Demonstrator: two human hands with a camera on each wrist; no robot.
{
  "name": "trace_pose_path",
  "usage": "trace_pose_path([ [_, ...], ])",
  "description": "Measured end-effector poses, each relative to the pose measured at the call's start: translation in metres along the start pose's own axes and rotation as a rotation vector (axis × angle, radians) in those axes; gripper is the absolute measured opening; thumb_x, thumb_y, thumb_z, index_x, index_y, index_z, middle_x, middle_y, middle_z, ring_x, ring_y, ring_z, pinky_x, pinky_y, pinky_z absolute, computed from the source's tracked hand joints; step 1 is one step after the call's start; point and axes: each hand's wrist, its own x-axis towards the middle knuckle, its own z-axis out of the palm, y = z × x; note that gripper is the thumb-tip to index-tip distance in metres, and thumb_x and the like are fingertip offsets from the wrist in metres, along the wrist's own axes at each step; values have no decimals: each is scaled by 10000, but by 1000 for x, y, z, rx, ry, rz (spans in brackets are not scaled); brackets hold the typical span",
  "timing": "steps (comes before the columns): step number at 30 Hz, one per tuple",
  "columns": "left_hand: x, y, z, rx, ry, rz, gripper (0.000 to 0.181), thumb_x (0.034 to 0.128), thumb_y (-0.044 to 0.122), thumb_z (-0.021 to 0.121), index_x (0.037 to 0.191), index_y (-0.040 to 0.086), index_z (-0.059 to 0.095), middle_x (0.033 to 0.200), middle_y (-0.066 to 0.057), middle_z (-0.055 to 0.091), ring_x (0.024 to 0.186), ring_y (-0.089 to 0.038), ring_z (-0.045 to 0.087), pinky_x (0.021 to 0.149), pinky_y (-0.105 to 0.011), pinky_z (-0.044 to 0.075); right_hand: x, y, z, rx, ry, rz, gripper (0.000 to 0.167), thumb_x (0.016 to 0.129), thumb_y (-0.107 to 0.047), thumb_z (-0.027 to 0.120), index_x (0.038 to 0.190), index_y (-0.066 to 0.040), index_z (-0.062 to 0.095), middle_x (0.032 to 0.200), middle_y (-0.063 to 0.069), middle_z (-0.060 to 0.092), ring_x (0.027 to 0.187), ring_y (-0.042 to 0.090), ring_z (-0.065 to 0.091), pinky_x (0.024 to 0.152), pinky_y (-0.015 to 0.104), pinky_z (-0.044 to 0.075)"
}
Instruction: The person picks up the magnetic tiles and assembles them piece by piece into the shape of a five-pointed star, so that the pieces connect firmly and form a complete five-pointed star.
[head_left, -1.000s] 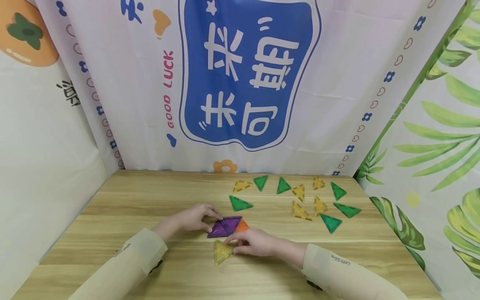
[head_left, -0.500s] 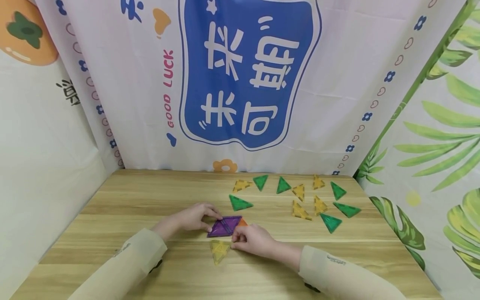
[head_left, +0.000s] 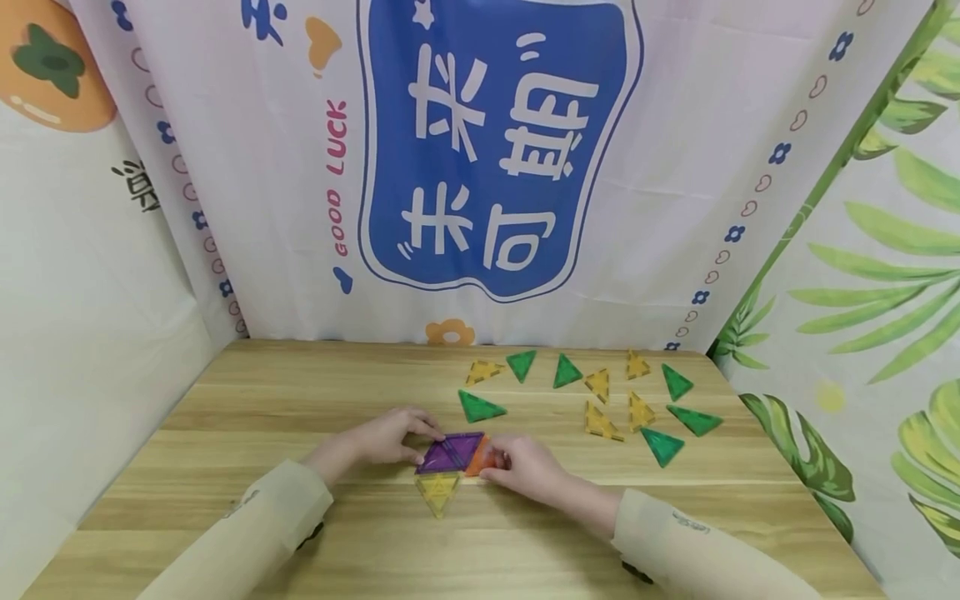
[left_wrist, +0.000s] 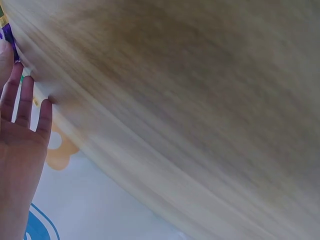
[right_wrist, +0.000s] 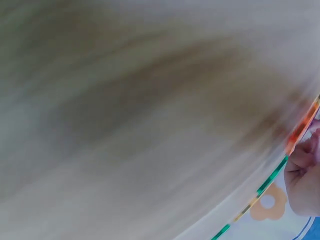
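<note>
Two translucent purple triangle magnetic tiles [head_left: 453,452] lie edge to edge on the table in the head view. My left hand [head_left: 393,435] holds their left end between thumb and forefinger; in the left wrist view its other fingers [left_wrist: 23,102] are extended. An orange triangle magnetic tile [head_left: 478,460] sits against the purple pair's right side. My right hand [head_left: 528,467] pinches that orange tile, covering part of it. Below the purple pair, a pale yellow triangle magnetic tile [head_left: 438,493] touches their lower edge, point toward me. The right wrist view shows curled fingers [right_wrist: 302,160] beside the orange tile.
Loose green triangle tiles [head_left: 480,406] and amber triangle tiles [head_left: 602,422] are scattered over the back right of the wooden table [head_left: 300,392]. A printed cloth [head_left: 285,208] hangs behind the table's back edge.
The yellow tile has turned and moved up against the purple tiles. My right hand has let go of it, shifted right and taken hold of the orange tile. The left hand stays put.
</note>
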Motion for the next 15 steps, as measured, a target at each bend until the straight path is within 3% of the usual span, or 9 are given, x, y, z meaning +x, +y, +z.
trace_pose_path([
  [4, 0, 0, 1, -11, -12, -22, 477, 792, 331, 750, 1213, 130, 650, 1249, -46, 584, 1184, -251, 514, 1016, -460, 409, -1, 7, -3, -93, 20, -16, 247, 799, -332, 752, 988, -188, 688, 976, -64, 593, 900, 94, 559, 787, 257, 508],
  [8, -1, 1, 1, -12, -21, -35, 615, 710, 434, 785, 1222, 123, 644, 1263, -51, 575, 1190, -255, 508, 1018, -450, 409, -2, 12, -4, -154, -10, -35, 377, 812, -364, 733, 1134, -172, 693, 1183, -5, 598, 1130, 182, 528, 955, 350, 468],
  [15, -1, 2, 3, 24, -17, -18, 623, 704, 426, 791, 1224, 117, 641, 1267, -57, 573, 1198, -255, 503, 1021, -443, 409, -4, 16, -2, -156, 10, -62, 374, 805, -324, 746, 1105, -104, 709, 1186, 32, 625, 1143, 203, 537, 972, 340, 462],
])
